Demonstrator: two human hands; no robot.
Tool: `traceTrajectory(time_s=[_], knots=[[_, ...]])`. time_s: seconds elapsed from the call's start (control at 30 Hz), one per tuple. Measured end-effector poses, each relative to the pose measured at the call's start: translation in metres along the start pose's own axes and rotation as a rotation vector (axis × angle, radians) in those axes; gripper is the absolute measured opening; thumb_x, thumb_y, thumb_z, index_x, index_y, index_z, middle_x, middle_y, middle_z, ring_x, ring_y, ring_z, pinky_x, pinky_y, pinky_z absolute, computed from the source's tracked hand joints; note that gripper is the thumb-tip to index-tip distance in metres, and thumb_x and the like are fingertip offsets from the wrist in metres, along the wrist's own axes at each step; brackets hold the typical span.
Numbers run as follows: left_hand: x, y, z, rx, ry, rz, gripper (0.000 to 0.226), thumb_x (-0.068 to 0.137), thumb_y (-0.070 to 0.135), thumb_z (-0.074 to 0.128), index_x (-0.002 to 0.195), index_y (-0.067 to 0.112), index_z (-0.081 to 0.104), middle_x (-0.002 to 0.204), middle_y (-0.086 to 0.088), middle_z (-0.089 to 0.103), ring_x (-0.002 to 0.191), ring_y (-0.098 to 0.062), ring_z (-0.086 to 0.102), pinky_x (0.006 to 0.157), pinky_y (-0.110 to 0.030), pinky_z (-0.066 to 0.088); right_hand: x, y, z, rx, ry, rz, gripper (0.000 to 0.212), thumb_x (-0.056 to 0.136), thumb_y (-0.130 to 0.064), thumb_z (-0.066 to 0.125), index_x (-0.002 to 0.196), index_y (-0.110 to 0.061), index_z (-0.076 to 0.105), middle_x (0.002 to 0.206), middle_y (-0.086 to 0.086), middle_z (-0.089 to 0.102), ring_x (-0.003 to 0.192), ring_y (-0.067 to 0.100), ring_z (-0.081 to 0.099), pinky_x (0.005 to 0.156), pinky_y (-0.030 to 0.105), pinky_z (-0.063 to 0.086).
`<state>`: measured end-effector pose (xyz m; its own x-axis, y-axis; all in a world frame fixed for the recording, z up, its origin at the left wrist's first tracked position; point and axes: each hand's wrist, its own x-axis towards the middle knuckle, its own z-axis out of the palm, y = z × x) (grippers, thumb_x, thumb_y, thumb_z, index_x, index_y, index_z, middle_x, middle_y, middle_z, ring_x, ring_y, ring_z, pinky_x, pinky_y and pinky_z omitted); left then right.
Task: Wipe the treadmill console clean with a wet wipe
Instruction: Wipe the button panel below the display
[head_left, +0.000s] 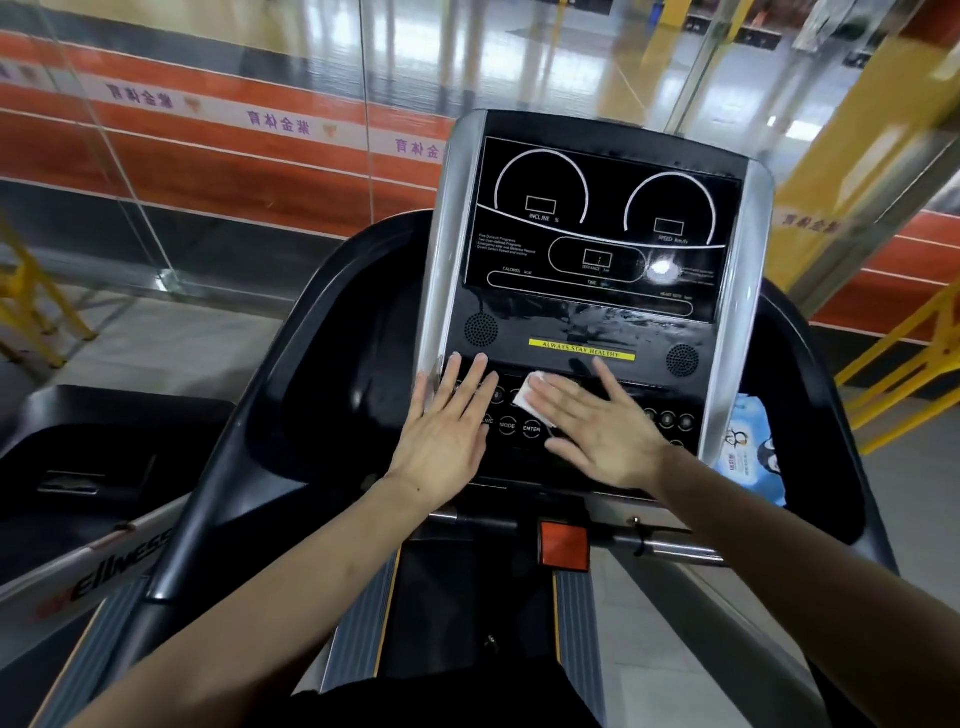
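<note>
Right hand (602, 426) spread flat, pressing the white wet wipe (530, 397) onto the console (597, 332) button row, left hand (447, 426) spread beside it at 9 o'clock, blue wipe pack (753, 452) in the tray at 3 o'clock, red safety key (564, 545) at 6 o'clock

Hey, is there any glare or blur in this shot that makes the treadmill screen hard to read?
Head view: a bright white glare spot sits on the glossy black treadmill console, washing out small print to its right; wet streaks shine below the display; wide-angle distortion bends the silver side rails; the right hand pressing the white wet wipe looks sharp.
</note>
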<state>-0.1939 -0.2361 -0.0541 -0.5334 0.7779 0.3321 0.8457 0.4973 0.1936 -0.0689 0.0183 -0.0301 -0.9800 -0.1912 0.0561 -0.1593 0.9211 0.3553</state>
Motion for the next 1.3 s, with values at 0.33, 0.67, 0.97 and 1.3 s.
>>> traceTrajectory(time_s=[0.33,0.67,0.97,1.3], knots=[[0.000,0.026,0.005,0.030,-0.058,-0.087,0.068,0.109,0.030,0.039,0.167,0.017,0.006,0.175,0.001,-0.010,0.161,-0.027,-0.016,0.129,-0.059,-0.005,-0.020,-0.008,0.018,0.008,-0.043,-0.186,0.066,0.112,-0.056,0.018,0.169,-0.023,0.012,0.176,-0.005,0.007,0.163,0.015,-0.002,0.128,0.062,-0.008],[0.019,0.029,-0.004,0.125,-0.139,-0.116,0.072,0.109,0.026,0.035,0.166,0.017,-0.008,0.174,0.004,-0.018,0.160,-0.026,-0.019,0.128,-0.060,-0.005,-0.037,-0.024,0.040,0.067,-0.019,-0.187,0.067,0.112,-0.056,0.015,0.168,-0.019,0.012,0.177,-0.001,0.005,0.163,0.017,-0.006,0.129,0.060,-0.006],[0.023,0.045,-0.005,0.124,-0.145,-0.116,0.074,0.107,0.023,0.038,0.166,0.017,-0.007,0.174,0.004,-0.016,0.160,-0.023,-0.019,0.129,-0.058,-0.006,-0.027,0.022,0.018,0.044,0.043,-0.010,0.068,0.111,-0.056,0.011,0.168,-0.019,0.014,0.177,0.001,0.008,0.163,0.019,0.002,0.129,0.061,-0.004],[0.030,0.059,0.005,0.145,-0.177,-0.144,0.076,0.107,0.024,0.039,0.166,0.018,-0.009,0.173,0.005,-0.021,0.159,-0.024,-0.022,0.128,-0.058,-0.010,-0.054,0.012,0.037,0.030,0.043,-0.139,0.065,0.112,-0.055,0.019,0.168,-0.022,0.016,0.175,-0.003,0.012,0.163,0.016,0.001,0.129,0.060,-0.006]])
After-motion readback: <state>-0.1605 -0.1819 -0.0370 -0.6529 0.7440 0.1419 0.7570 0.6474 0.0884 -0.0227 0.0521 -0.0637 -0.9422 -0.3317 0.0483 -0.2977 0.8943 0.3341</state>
